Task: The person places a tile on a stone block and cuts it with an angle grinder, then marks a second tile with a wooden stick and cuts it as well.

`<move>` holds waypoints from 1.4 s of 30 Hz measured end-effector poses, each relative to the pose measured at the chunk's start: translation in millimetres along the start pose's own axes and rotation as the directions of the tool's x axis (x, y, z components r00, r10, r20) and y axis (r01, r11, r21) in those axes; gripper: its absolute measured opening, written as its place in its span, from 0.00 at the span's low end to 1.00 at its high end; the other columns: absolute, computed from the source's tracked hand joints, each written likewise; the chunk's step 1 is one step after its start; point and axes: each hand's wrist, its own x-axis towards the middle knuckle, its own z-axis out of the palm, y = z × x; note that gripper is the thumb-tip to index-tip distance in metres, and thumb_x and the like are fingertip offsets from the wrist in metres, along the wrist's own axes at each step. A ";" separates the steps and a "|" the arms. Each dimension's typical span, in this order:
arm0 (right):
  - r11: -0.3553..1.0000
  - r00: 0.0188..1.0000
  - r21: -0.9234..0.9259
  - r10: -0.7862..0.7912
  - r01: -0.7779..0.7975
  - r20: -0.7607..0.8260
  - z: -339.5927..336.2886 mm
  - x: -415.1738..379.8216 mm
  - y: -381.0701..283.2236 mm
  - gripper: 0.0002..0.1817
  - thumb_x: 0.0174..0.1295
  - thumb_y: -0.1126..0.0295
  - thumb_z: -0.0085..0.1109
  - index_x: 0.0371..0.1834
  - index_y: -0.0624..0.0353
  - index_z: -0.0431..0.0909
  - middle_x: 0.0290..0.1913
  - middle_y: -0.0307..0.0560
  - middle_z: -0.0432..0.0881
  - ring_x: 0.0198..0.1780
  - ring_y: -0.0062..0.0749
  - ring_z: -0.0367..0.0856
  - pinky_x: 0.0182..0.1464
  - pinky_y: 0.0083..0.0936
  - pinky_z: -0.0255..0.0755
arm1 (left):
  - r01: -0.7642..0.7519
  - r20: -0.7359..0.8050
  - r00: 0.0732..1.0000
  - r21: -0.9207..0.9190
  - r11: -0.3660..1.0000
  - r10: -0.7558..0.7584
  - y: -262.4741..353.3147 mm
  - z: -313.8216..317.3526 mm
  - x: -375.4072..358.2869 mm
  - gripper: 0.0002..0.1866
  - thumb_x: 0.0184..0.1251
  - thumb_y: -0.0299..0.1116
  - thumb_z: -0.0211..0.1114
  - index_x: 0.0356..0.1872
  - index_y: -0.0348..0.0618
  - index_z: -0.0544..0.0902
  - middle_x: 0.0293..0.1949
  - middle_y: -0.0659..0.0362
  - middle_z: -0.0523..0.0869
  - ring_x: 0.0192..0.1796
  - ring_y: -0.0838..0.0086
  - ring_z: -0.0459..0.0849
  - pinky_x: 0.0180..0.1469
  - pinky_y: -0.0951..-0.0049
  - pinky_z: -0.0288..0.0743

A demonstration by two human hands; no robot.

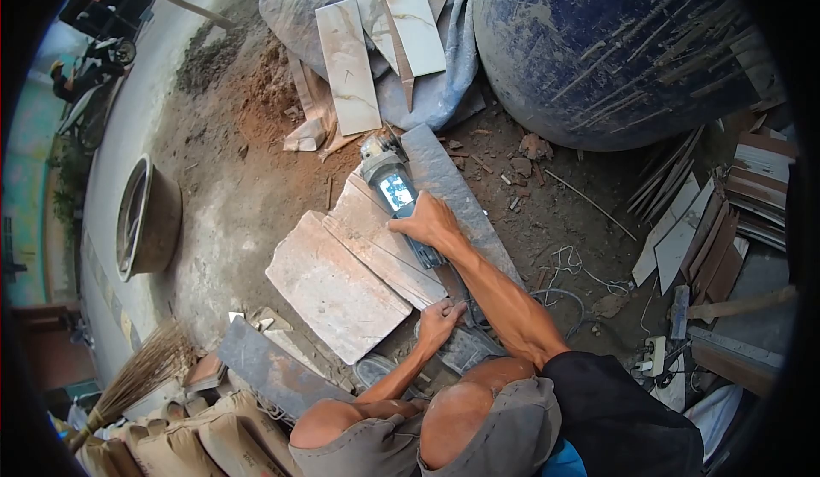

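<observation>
My right hand [427, 222] is wrapped around the body of an angle grinder [395, 188], whose head points away from me. The grinder lies over the seam between a dusty pinkish slab [342, 285] and a long grey slab [461, 191]. Dust lies over the pinkish slab, which has a long split or joint along it. My left hand [440, 321] is closed by the near corner of the slab, in front of my shoe [465, 347]. What its fingers hold, if anything, is hidden.
Cut tile pieces [348, 67] lie on a sheet beyond the grinder, beside a large blue drum [615, 50]. Stacked tiles [760, 178] and a power strip [656, 356] are at right. A bucket [154, 216], broom [154, 362] and paper sacks [213, 434] are at left.
</observation>
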 end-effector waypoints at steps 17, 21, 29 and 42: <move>0.999 0.996 0.009 0.039 -0.040 0.078 -8.8 -2.9 -7.7 0.35 0.36 0.55 0.70 0.43 0.75 0.76 0.43 0.69 0.80 0.45 0.55 0.81 0.47 0.37 0.75 | 0.029 0.019 0.999 0.055 0.998 -0.030 12.9 -3.4 -2.9 0.18 0.62 0.41 0.67 0.26 0.32 0.81 0.18 0.61 0.81 0.22 0.84 0.75 0.26 0.79 0.69; 1.000 0.998 0.001 0.024 -0.024 0.051 -7.7 -3.7 -7.4 0.36 0.36 0.55 0.70 0.45 0.75 0.75 0.43 0.69 0.80 0.45 0.55 0.81 0.47 0.37 0.75 | 0.020 0.023 1.000 0.076 0.997 -0.022 -0.2 -2.5 1.6 0.18 0.62 0.42 0.66 0.25 0.33 0.81 0.18 0.61 0.81 0.22 0.84 0.75 0.26 0.79 0.69; 0.997 0.997 -0.021 -0.073 0.072 -0.037 5.3 -2.2 -0.2 0.41 0.38 0.54 0.70 0.48 0.78 0.69 0.40 0.71 0.79 0.43 0.57 0.81 0.46 0.40 0.76 | -0.030 0.012 0.999 0.031 0.999 0.030 -10.3 -1.0 4.6 0.16 0.62 0.39 0.64 0.25 0.33 0.81 0.18 0.59 0.82 0.22 0.84 0.75 0.26 0.78 0.69; 0.993 0.995 -0.069 -0.101 0.100 -0.012 10.5 5.5 -5.5 0.40 0.36 0.53 0.70 0.46 0.78 0.70 0.38 0.71 0.80 0.41 0.56 0.82 0.44 0.38 0.76 | 0.018 0.028 0.999 0.079 0.997 -0.021 -4.3 -2.1 2.9 0.15 0.63 0.37 0.63 0.27 0.32 0.81 0.18 0.59 0.82 0.22 0.84 0.74 0.27 0.79 0.69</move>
